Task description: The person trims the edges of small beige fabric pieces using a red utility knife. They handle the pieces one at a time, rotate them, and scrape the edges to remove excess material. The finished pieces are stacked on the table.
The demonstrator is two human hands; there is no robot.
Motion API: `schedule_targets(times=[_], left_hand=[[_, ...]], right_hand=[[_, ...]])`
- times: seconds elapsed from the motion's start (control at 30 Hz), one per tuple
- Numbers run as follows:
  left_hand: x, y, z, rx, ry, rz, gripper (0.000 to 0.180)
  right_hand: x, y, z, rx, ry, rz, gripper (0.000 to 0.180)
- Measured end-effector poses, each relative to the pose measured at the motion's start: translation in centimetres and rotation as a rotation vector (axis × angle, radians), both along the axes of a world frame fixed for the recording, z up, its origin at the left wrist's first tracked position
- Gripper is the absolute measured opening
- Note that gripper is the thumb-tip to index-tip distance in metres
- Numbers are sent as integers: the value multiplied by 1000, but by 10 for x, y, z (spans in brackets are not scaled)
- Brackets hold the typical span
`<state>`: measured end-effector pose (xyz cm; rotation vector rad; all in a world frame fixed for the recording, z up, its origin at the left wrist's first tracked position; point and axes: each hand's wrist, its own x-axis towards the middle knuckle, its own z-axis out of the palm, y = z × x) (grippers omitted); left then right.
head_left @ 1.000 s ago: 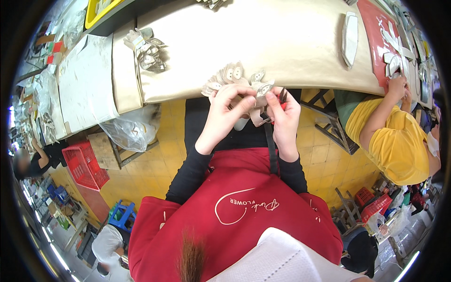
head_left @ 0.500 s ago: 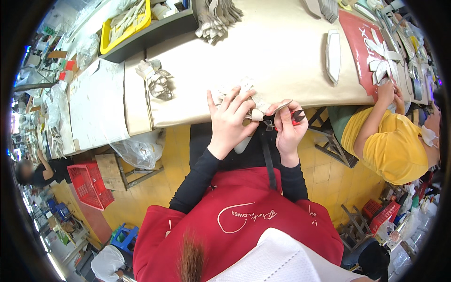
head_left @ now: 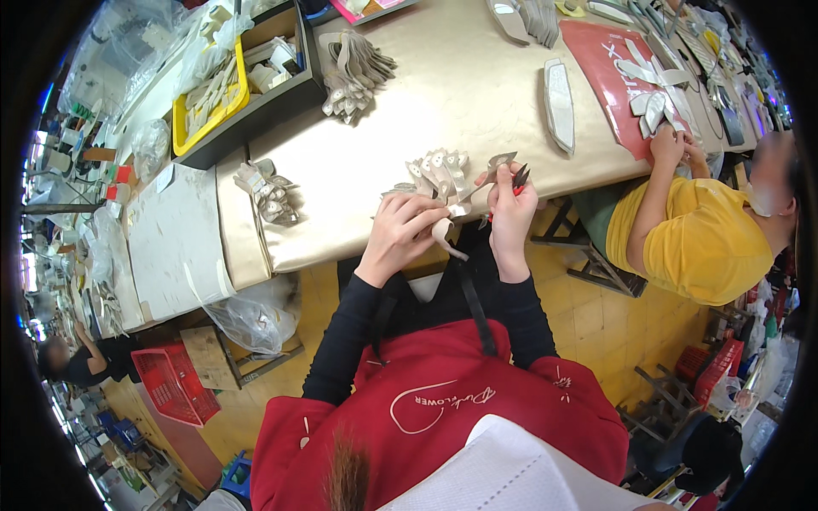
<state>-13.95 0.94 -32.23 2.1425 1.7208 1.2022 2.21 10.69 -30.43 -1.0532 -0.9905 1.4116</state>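
While the left hand (head_left: 400, 234) pinches a pale strip (head_left: 446, 232) at the table (head_left: 443, 94) edge, the right hand (head_left: 512, 213) grips small red-handled snips (head_left: 516, 179); a yellow tray (head_left: 213, 98) sits far left.

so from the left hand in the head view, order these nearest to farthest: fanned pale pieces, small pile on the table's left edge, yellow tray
1. Fanned pale pieces: just above the left hand, close to its fingers.
2. Small pile: farther left, near the table edge.
3. Yellow tray: far upper left, in the dark bin.
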Motion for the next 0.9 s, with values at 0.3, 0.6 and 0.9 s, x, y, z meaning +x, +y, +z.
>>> schedule_targets(times=[0.3, 0.6, 0.9], left_hand=[[5, 11, 12, -99, 198, -79, 28], [18, 32, 3, -34, 232, -115, 27], [18, 36, 7, -9, 209, -116, 20]], right_hand=[[15, 7, -6, 5, -25, -82, 20], [21, 3, -13, 115, -69, -116, 17], [30, 12, -4, -27, -10, -155, 16]])
